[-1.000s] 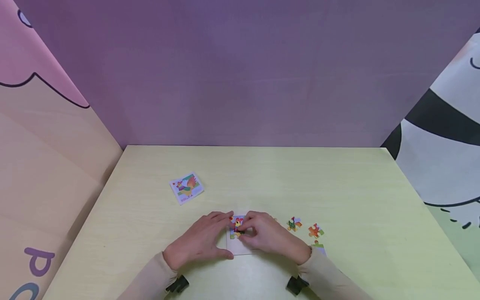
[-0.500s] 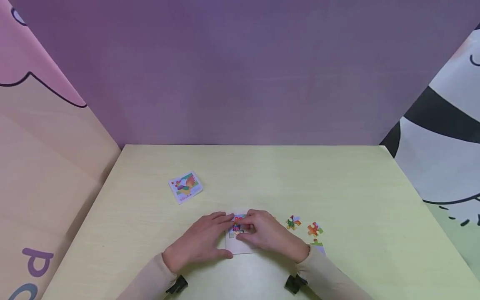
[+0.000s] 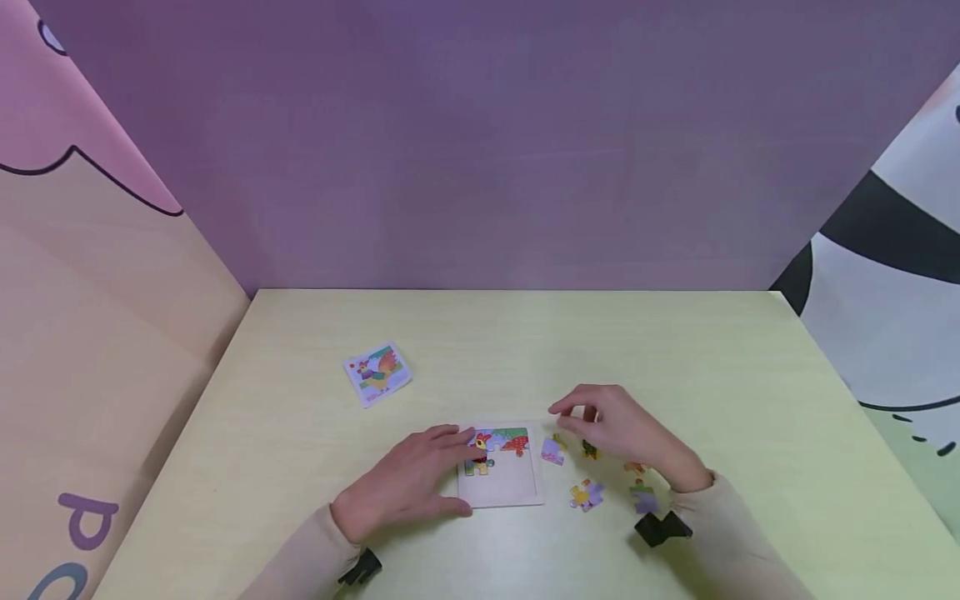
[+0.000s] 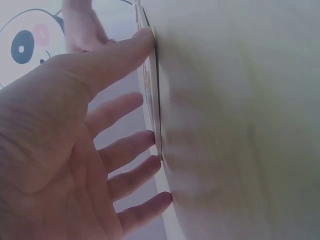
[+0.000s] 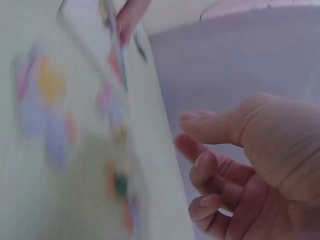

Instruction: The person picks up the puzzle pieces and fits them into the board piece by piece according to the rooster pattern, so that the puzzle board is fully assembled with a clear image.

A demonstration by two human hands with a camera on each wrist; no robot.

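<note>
A square puzzle board (image 3: 506,485) lies on the table, with joined colourful pieces along its top and upper left; the rest of its bed is bare. My left hand (image 3: 408,482) rests at the board's left side, fingers fairly straight, thumb by the near left corner. In the left wrist view its fingertips (image 4: 142,167) touch the board's edge or lie beside it. My right hand (image 3: 626,425) hovers over loose puzzle pieces right of the board. Its thumb and forefinger stand slightly apart with nothing between them, as the right wrist view also shows.
Loose pieces lie right of the board: a purple one (image 3: 552,452), a yellow and purple one (image 3: 586,495), a green and purple one (image 3: 645,498) and others partly under the right hand. A picture card of a hen (image 3: 378,374) lies back left. A purple wall (image 3: 510,167) stands behind.
My right hand has left the board and moved right and away from me, over the loose pieces. The filled top of the board now shows. My left hand has stayed at the board.
</note>
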